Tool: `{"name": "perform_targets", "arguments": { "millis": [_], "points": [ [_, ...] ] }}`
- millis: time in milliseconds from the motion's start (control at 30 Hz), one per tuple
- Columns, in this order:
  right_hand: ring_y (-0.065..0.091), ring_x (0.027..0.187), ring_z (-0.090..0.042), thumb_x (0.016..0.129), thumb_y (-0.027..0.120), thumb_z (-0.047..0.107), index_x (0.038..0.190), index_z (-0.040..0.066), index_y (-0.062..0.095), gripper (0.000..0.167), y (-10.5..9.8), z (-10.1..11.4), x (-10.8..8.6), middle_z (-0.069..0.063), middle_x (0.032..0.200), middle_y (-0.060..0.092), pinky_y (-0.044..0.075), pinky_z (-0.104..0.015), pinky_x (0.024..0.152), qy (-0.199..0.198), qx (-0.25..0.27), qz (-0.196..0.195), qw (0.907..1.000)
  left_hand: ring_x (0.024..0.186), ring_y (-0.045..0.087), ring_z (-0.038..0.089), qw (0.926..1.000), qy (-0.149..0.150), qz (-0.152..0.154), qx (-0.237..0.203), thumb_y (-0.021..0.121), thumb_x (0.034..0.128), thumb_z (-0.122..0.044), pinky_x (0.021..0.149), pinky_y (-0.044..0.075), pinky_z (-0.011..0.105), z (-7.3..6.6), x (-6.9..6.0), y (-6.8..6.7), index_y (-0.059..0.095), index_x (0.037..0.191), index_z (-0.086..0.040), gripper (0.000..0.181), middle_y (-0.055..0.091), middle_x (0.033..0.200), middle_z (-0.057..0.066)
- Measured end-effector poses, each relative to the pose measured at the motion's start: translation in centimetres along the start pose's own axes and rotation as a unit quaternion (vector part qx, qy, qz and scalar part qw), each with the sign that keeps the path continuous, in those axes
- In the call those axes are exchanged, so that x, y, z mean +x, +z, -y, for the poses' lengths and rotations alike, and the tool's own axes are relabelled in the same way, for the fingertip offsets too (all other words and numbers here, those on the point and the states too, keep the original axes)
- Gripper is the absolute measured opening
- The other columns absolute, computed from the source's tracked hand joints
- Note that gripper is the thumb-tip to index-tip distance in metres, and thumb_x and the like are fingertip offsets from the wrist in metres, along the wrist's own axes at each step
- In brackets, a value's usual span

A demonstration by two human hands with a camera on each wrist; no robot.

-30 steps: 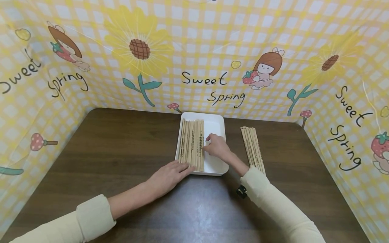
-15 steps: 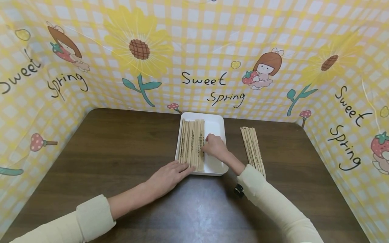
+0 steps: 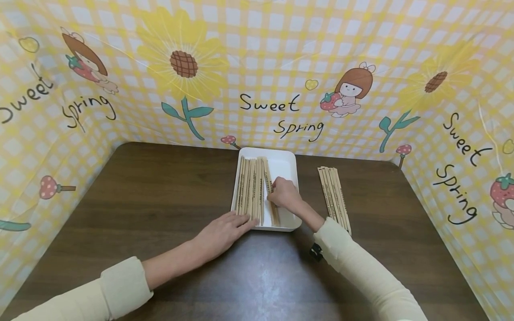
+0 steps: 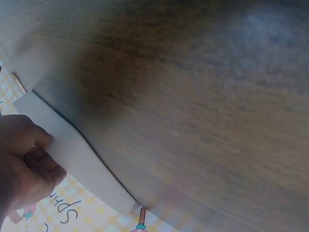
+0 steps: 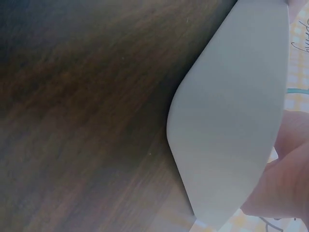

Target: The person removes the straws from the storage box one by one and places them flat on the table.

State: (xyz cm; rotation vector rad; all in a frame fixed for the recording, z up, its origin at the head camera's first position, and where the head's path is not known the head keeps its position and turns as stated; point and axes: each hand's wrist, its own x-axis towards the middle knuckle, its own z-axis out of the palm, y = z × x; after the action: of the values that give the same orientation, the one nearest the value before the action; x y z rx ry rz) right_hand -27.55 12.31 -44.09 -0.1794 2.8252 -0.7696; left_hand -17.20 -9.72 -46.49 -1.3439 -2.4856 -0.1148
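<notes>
A white tray (image 3: 285, 166) holds a row of thin wooden sticks (image 3: 250, 187) with printed marks along its left side. My right hand (image 3: 285, 193) is inside the tray and pinches a few sticks (image 3: 275, 216), which lean away from the row at their near end. My left hand (image 3: 225, 229) rests at the tray's near-left edge, its fingers over the lower ends of the row. In the left wrist view that hand (image 4: 24, 166) is beside the tray's outer wall (image 4: 82, 154). The right wrist view shows part of the right hand (image 5: 285, 174) behind the tray wall (image 5: 222, 116).
To the right of the tray, a second bundle of wooden sticks (image 3: 334, 198) lies on the dark wooden table (image 3: 168, 187). A yellow checked cloth (image 3: 265, 58) with printed flowers and figures stands around the back and sides.
The sticks at my right hand have separated from the row, their near ends swinging rightward and leaving a narrow gap. My left hand has stayed in place.
</notes>
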Motion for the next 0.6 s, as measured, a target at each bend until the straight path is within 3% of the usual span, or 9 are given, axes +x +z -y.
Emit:
{"name": "perform_targets", "arguments": {
  "millis": [67,200,300,467,600],
  "points": [
    [0.063,0.06,-0.017,0.083,0.069,0.009,0.111,-0.003,0.06,0.031,-0.09,-0.06,-0.08,-0.012,0.088,0.067,0.051,-0.026,0.053,0.003,0.007,0.001,1.0,0.113,0.063,0.026,1.0,0.001,0.001,-0.002,0.07,0.0868,0.005,0.099,0.049,0.044,0.02,0.06,-0.08,0.059,0.136,-0.006,0.052,0.066,0.122,0.016],
    [0.055,0.05,-0.014,0.083,0.07,0.009,0.09,0.003,0.057,0.016,0.03,-0.33,0.06,-0.005,0.065,0.06,0.043,-0.024,0.045,0.008,0.014,0.003,0.9999,0.114,0.063,0.026,1.0,0.001,0.007,-0.004,0.07,0.0877,0.004,0.099,0.049,0.044,-0.07,0.07,-0.15,0.059,0.137,-0.006,0.052,0.066,0.123,0.015],
    [0.047,0.044,-0.011,0.082,0.069,0.01,0.072,0.009,0.051,0.021,0.1,-0.5,0.15,0.0,0.052,0.05,0.036,-0.023,0.041,0.005,0.015,0.002,0.9999,0.114,0.062,0.026,1.0,0.001,0.009,-0.002,0.069,0.088,0.004,0.099,0.049,0.043,-0.07,0.06,-0.13,0.059,0.137,-0.006,0.051,0.066,0.123,0.016],
    [0.042,0.043,-0.01,0.08,0.068,0.01,0.059,0.014,0.044,0.033,0.04,-0.58,0.22,0.003,0.049,0.042,0.031,-0.022,0.039,0.005,0.006,-0.004,1.0,0.115,0.062,0.027,0.9999,0.0,0.01,-0.004,0.069,0.0887,0.003,0.1,0.048,0.044,-0.04,0.1,-0.13,0.059,0.137,-0.006,0.05,0.066,0.123,0.016],
    [0.043,0.045,-0.01,0.082,0.067,0.012,0.06,0.014,0.045,0.032,-0.02,-0.58,0.3,0.002,0.051,0.044,0.032,-0.023,0.04,0.013,0.005,-0.006,0.9999,0.113,0.063,0.028,0.9999,0.0,0.008,-0.007,0.069,0.0887,0.003,0.1,0.048,0.044,-0.02,0.09,-0.09,0.06,0.136,-0.006,0.049,0.066,0.123,0.015]
  ]
}}
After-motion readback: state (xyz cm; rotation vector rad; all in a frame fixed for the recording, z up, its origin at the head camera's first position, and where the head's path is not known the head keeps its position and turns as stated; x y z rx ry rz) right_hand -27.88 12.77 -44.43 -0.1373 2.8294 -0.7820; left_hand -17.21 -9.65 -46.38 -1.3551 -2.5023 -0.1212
